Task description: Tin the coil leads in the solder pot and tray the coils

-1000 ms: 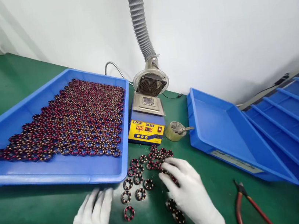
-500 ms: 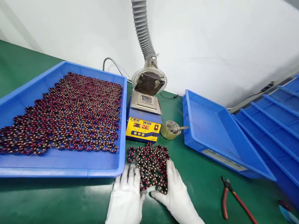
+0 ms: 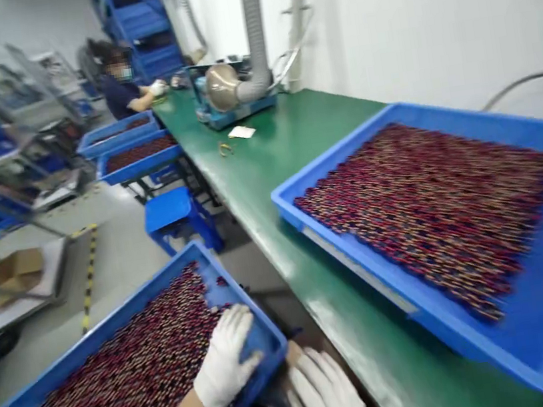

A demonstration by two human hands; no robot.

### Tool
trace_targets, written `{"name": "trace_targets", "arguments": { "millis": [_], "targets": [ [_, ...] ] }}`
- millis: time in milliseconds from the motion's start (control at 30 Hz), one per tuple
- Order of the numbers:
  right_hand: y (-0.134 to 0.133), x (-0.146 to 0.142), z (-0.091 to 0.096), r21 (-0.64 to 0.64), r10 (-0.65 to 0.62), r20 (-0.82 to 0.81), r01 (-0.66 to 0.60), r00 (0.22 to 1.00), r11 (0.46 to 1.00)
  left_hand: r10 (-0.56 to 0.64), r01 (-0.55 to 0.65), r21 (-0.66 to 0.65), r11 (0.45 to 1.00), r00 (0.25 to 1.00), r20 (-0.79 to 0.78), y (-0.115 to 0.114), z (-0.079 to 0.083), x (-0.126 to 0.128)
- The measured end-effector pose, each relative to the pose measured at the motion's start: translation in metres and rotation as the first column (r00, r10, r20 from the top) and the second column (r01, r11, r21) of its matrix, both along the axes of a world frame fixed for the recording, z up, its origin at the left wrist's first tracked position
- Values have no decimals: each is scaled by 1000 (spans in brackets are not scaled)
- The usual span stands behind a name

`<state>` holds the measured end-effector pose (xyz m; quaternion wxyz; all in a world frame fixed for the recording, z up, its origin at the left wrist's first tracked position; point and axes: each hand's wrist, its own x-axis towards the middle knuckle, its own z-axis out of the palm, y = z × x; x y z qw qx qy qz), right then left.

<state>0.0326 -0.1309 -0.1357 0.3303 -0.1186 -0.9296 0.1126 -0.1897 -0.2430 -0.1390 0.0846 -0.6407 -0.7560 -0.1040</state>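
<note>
Two gloved hands, open, nothing grasped: left hand flat on blue tray, just beside wound coils; right hand near tray's corner.

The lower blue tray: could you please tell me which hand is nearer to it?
Left. The left hand lies on the tray; the right hand is outside its corner.

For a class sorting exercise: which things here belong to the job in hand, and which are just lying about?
Job in hand: gloved left hand, gloved right hand, lower blue tray of coils.
Lying about: upper blue tray, blue stool, cardboard box.
</note>
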Motion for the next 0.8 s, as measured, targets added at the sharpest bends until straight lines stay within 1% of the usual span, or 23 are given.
{"name": "trace_targets", "arguments": {
  "millis": [33,67,100,167,233,267,333,433,500,600,700,800],
  "targets": [
    [-8,-28,-5,-36,93,53,-91,994,995,140,-140,7,990,990,-35,-22,-11,-21],
    [-16,-53,-9,-86,145,111,-136,983,987,261,-260,20,965,963,-67,-43,-22,-38],
    [-22,-74,-11,-154,151,194,-121,969,981,349,-347,34,937,932,-93,-62,-34,-51],
    [-28,-108,-14,-259,154,352,-62,923,964,458,-455,50,889,881,-119,-88,-55,-67],
    [-25,-135,-11,-312,188,460,-41,868,949,493,-493,27,869,862,-119,-100,-72,-70],
    [-22,-148,-9,-331,226,486,-62,844,942,498,-501,9,866,859,-116,-100,-78,-70],
    [-14,-175,-6,-339,280,489,-115,826,934,502,-507,-25,862,858,-108,-95,-84,-68],
    [-8,-211,-7,-348,309,516,-135,799,928,500,-507,-55,860,860,-101,-84,-83,-68],
    [-7,-227,-13,-353,292,561,-95,775,931,488,-495,-68,866,868,-90,-79,-80,-70],
    [-9,-234,-23,-344,199,638,45,744,938,458,-461,-93,883,887,-54,-75,-79,-73],
    [-11,-226,-26,-325,109,703,181,703,928,431,-428,-116,896,902,-1,-72,-79,-74],
    [-14,-217,-23,-301,72,743,235,666,924,405,-396,-127,909,912,58,-69,-77,-77]
  ]
}}
